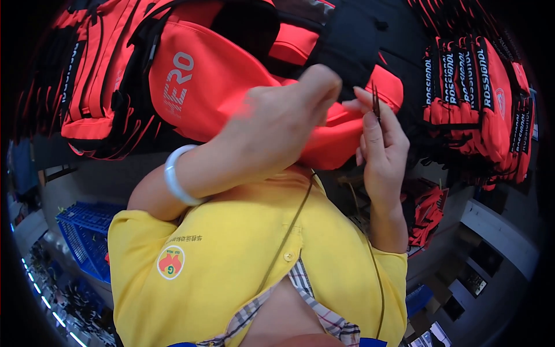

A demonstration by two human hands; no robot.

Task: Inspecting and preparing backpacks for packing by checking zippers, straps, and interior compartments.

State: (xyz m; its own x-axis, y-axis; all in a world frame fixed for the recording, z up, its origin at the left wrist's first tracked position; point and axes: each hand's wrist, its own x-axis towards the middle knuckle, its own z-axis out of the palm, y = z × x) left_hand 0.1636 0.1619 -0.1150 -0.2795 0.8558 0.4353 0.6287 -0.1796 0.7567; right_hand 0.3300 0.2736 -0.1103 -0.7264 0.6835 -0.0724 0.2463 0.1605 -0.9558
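In the head view, I see the left hand [277, 118] just above centre, toward 12 o'clock, its fingers curled in and thumb drawn close; motion blurs it, so I can't tell whether it pinches anything. At 2 o'clock from centre, the right hand [384, 139] is partly closed, clamping a slim, dark two-pronged tool [376, 105] between thumb and fingers, prongs pointing to 12. The hands are apart, though near each other. Under and around them, from 11 round to 1, I have the red-and-black bag [202, 72]: smooth red fabric, a rounded panel with grey print, soft folds. Stacked flat red-and-black bags [95, 95] sit at 10, more bundled bags [491, 87] at 2. A ring-shaped pale bracelet [171, 176] circles the left wrist; a lattice-sided blue plastic crate [87, 240] shows at 8.
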